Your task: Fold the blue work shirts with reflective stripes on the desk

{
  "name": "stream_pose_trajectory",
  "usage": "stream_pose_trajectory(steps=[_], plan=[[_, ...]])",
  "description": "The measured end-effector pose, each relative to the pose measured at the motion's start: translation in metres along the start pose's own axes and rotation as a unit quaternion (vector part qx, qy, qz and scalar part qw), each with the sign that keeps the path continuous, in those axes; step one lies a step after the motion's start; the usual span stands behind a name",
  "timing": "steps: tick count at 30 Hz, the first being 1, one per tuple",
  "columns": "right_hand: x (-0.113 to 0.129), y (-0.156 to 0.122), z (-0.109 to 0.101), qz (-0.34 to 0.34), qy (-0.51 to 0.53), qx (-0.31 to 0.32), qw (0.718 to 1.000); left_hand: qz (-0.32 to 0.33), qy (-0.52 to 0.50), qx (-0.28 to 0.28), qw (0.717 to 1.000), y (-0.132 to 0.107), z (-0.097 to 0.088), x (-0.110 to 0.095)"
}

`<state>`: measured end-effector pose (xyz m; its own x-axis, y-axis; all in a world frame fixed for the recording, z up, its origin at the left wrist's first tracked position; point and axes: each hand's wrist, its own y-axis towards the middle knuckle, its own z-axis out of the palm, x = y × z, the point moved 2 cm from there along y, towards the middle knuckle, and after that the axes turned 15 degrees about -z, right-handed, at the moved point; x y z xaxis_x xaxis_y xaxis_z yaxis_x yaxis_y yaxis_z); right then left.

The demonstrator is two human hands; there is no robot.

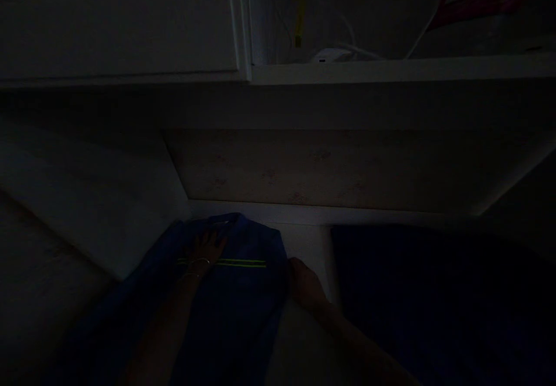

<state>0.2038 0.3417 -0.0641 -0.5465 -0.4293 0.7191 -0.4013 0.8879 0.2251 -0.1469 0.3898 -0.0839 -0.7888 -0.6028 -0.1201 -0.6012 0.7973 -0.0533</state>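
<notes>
Stretched forward nearest the camera, a bare left forearm (160, 339) and a bare right forearm (356, 339) are seen in very dim light. At far left, room is closed off by a pale, slanting side panel (87, 200), with a flat white cabinet door (130, 26) above it. Beside the panel, a dark blue, long-sleeved cloth shirt with two thin yellow-green chest stripes (243, 266) is laid out, collar away from the camera. On its chest the left hand (208, 250) is rested flat, its grip spread apart. At the shirt's right edge the right hand (306, 284) is curled, fingers drawn together; whether cloth is clamped in that grip cannot be told.

Spreading can be judged well advanced at collar and chest; no fold is seen there, while the right edge appears to be in hand. What is left lower down is lost in darkness.

Right of the shirt, a narrow strip of bare pale surface (308, 241) is left open, bounded by a dark navy cloth-like expanse (412, 293). Behind, reach is stopped by a faintly flowered wall panel (304, 171); overhead, height is limited by a pale shelf edge (391, 67).
</notes>
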Motion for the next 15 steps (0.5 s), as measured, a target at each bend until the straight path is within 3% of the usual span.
stream_pose_trajectory(steps=[3, 6, 8, 10, 12, 15], plan=[[-0.038, -0.009, -0.044, 0.151, 0.166, -0.141, 0.964, 0.024, 0.004, 0.005, 1.0, 0.014, -0.002, -0.002], [-0.058, -0.032, -0.077, 0.172, 0.23, -0.179, 0.941, 0.007, -0.001, 0.003, 1.0, 0.014, -0.004, -0.005], [-0.062, -0.053, -0.094, 0.179, 0.269, -0.197, 0.926, -0.004, -0.01, -0.047, 0.999, 0.0, -0.011, -0.011], [-0.062, -0.076, -0.114, 0.177, 0.276, -0.207, 0.922, 0.031, -0.016, -0.114, 0.993, -0.028, -0.022, -0.02], [-0.063, -0.101, -0.14, 0.168, 0.211, -0.209, 0.94, 0.11, -0.022, -0.137, 0.984, -0.072, -0.032, -0.023], [-0.077, -0.144, -0.181, 0.177, 0.054, -0.203, 0.962, 0.199, -0.042, -0.054, 0.978, -0.15, -0.041, 0.005]])
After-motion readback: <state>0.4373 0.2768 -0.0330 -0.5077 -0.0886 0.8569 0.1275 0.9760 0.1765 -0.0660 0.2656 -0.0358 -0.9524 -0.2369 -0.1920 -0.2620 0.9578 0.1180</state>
